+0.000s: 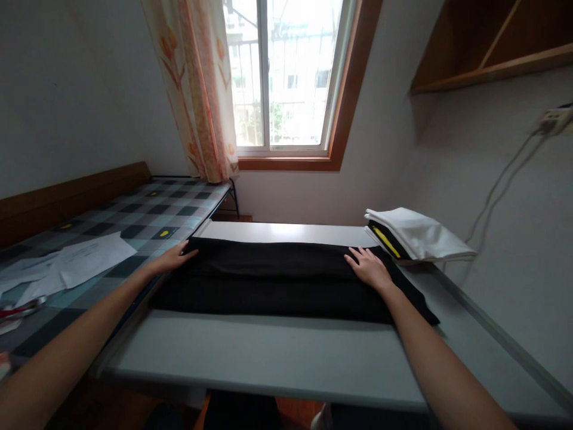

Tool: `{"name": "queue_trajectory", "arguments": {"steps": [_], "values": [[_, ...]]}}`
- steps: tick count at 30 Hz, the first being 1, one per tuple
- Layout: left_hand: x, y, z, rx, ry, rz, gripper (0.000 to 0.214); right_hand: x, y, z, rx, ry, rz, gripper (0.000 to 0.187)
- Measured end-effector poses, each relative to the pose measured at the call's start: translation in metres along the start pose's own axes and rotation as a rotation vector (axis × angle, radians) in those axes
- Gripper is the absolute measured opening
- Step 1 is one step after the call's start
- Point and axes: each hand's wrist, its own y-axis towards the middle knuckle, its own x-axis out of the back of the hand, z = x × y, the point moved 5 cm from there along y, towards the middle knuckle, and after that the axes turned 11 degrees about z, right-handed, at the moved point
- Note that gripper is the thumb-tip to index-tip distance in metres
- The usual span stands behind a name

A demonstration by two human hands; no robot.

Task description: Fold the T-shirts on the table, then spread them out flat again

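A long black garment (273, 286), folded into a flat band, lies across the white table (268, 352); it looks like trousers, though the folds hide its exact kind. My left hand (172, 258) rests at its far left corner, thumb and fingers apart. Toward the right end, my right hand (367, 267) lies flat on the cloth with its fingers spread. A shallow crease runs lengthwise between the two hands.
Folded white, black and yellow clothes (416, 233) are stacked at the table's back right. On the left stands a bed with a checked mattress (174, 206), papers (85, 260) on it. A wall shelf (496, 71) hangs upper right, near a socket with cords (496, 179).
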Motion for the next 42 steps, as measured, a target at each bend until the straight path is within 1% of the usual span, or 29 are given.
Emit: {"name": "queue_trajectory", "arguments": {"steps": [2,4,6,7,9,11,14,15,16,17,20,21,24,27,30,35,39,42], "values": [[-0.002,-0.003,0.001,0.010,0.162,-0.020,0.062,0.000,0.000,0.000,-0.001,0.002,-0.004,0.065],[-0.003,-0.008,0.004,0.091,0.321,-0.080,0.063,0.000,-0.001,0.000,-0.002,0.004,-0.009,0.064],[-0.004,-0.011,0.005,0.161,0.413,-0.106,0.063,0.001,-0.001,0.000,0.002,0.003,-0.017,0.064],[-0.004,-0.012,0.005,0.170,0.424,-0.104,0.064,0.001,-0.002,0.001,0.005,0.000,-0.022,0.064],[-0.005,-0.011,0.005,0.153,0.379,-0.091,0.063,0.002,-0.003,0.002,0.008,-0.008,-0.034,0.063],[-0.005,-0.009,0.006,0.109,0.259,-0.061,0.061,0.003,-0.005,0.003,0.005,-0.018,-0.046,0.062],[-0.008,-0.007,0.009,0.072,0.069,0.071,0.061,0.007,-0.009,0.007,0.000,-0.040,-0.072,0.059],[-0.010,-0.007,0.010,0.067,0.038,0.111,0.062,0.009,-0.010,0.009,0.002,-0.050,-0.086,0.058],[-0.011,-0.007,0.010,0.064,0.034,0.126,0.062,0.011,-0.011,0.011,0.005,-0.063,-0.100,0.056],[-0.011,-0.007,0.010,0.063,0.054,0.107,0.063,0.012,-0.012,0.014,0.007,-0.077,-0.115,0.054],[-0.008,-0.009,0.010,0.065,0.191,-0.026,0.066,0.015,-0.017,0.017,0.011,-0.112,-0.144,0.052],[-0.008,-0.008,0.010,0.078,0.241,-0.053,0.066,0.015,-0.019,0.018,0.017,-0.110,-0.145,0.053],[-0.007,-0.005,0.011,0.111,0.336,-0.069,0.064,0.010,-0.028,0.017,0.093,-0.097,-0.136,0.061],[-0.001,-0.001,0.008,0.121,0.361,-0.086,0.059,0.004,-0.040,0.015,0.178,-0.126,-0.126,0.064],[0.003,0.003,0.006,0.146,0.384,-0.074,0.057,-0.001,-0.045,0.013,0.183,-0.146,-0.100,0.061],[0.007,0.006,0.013,0.208,0.430,-0.054,0.060,-0.002,-0.037,0.020,0.173,-0.137,-0.070,0.060],[0.016,0.011,0.029,0.252,0.444,-0.090,0.058,0.000,-0.020,0.036,0.184,-0.118,-0.053,0.062],[0.022,0.017,0.040,0.273,0.413,-0.110,0.056,0.004,-0.005,0.049,0.186,-0.104,-0.038,0.061]]}}
